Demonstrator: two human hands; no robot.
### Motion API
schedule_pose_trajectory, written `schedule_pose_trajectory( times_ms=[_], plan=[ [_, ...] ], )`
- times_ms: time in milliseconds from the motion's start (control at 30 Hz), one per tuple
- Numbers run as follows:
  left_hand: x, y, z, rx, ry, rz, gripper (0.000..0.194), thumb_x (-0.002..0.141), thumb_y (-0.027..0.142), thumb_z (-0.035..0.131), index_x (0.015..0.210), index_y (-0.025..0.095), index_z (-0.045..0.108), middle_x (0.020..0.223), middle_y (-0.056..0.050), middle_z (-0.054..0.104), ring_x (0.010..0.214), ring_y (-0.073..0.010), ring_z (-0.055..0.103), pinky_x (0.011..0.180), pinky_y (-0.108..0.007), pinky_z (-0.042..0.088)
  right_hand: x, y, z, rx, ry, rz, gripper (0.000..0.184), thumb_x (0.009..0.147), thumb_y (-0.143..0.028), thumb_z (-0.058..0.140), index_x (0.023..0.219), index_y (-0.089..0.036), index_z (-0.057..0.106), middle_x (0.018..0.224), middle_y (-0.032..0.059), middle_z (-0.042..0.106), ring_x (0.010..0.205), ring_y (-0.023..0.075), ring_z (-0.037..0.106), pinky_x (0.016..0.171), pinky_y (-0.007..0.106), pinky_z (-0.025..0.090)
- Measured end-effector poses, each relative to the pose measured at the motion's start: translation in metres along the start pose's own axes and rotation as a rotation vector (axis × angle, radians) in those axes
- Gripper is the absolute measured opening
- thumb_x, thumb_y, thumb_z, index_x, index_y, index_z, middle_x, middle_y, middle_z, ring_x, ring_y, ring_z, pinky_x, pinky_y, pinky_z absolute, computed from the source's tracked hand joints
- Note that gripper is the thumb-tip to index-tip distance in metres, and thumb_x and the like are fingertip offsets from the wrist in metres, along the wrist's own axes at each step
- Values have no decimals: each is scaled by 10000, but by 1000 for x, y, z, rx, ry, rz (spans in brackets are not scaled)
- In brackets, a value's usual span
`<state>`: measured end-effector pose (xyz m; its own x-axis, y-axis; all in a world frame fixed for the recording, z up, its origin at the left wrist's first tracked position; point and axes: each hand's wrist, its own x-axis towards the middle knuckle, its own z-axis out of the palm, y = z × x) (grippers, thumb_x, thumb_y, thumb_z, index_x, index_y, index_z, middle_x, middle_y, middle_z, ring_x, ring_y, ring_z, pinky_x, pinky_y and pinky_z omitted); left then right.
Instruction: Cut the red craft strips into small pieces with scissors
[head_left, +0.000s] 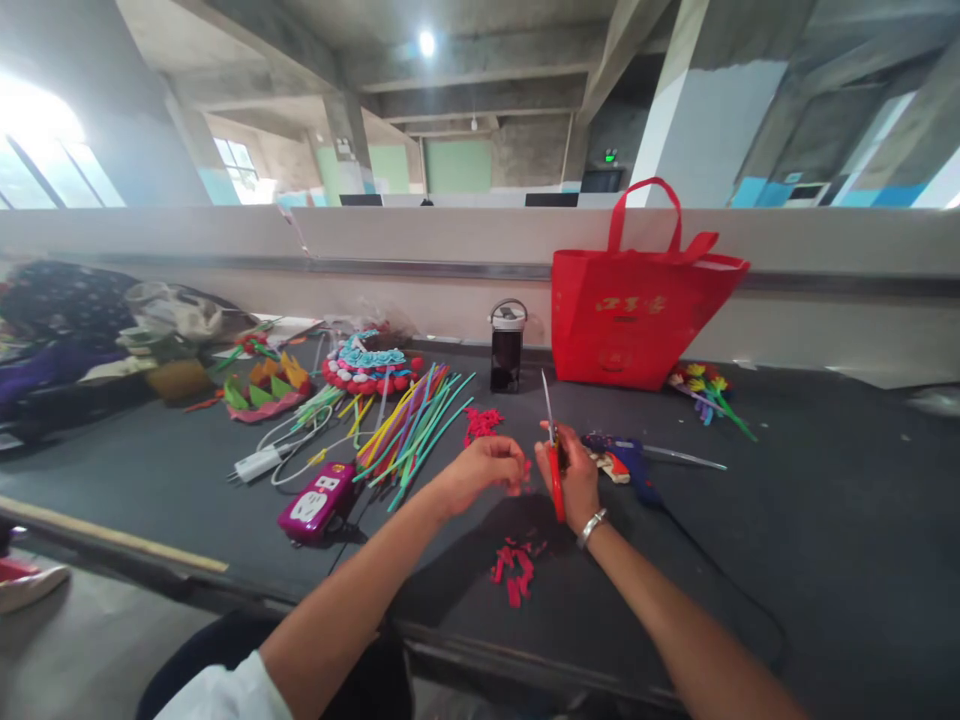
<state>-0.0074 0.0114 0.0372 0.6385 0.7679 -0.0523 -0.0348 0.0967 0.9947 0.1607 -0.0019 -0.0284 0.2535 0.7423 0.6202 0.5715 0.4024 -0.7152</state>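
My right hand is closed round red-handled scissors, whose blades point up and away from me. Just left of them, my left hand has its fingers pinched together on a small red piece, mostly hidden by the fingertips. Short strips of red material lie on the table below my hands. A heap of small red pieces sits just beyond my left hand. Beside my right hand is a blue glue gun with a clear glue stick and a black cord.
On the black table, colourful fuzzy stems spread at left, near a purple case, a white plug with cable and flower crafts. A dark bottle and a red bag stand at the back.
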Motion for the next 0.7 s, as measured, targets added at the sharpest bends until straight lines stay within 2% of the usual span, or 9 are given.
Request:
schedule_pose_trajectory(
  times_ms=[100,200,333,467,567,700],
  plan=[
    [20,-6,-14,-88,-26,-52,84,593,164,612,667,135,584,673,-33,638,470,-81,514,513,-227,386,-1,-6,0,8,22,-69,316,871,-307,550,1164,-188,567,949,49,686,768,162,660,738,306,537],
    [30,-17,-19,-94,-14,-86,81,582,161,612,652,124,597,636,-21,623,437,-72,487,478,-220,376,-2,-10,0,30,35,-94,318,872,-280,548,1179,-195,556,928,43,692,778,161,671,759,307,549],
    [29,-30,-18,-75,-13,-137,99,593,182,634,668,124,607,597,-4,599,432,-68,475,451,-206,347,-5,-9,2,25,-46,-101,327,865,-270,556,1185,-203,555,915,36,701,756,157,677,734,292,561],
    [25,-30,-19,-98,12,-135,106,600,202,646,660,123,608,599,-6,598,442,-64,473,451,-198,347,-8,-9,6,24,-104,-126,299,870,-241,528,1166,-211,553,1043,60,691,857,166,681,772,289,557],
    [22,-25,-22,-121,-13,-133,94,605,190,638,669,127,614,611,-11,606,448,-68,479,460,-202,359,-9,-12,7,20,-73,-87,272,885,-246,499,1151,-211,547,1061,69,676,836,165,675,754,293,554],
    [21,-19,-26,-78,-44,-140,77,607,186,640,657,131,616,624,-15,615,462,-73,486,467,-203,357,-8,-12,4,55,-36,24,279,882,-266,509,1155,-212,537,952,38,658,741,149,648,704,286,545]
  ],
)
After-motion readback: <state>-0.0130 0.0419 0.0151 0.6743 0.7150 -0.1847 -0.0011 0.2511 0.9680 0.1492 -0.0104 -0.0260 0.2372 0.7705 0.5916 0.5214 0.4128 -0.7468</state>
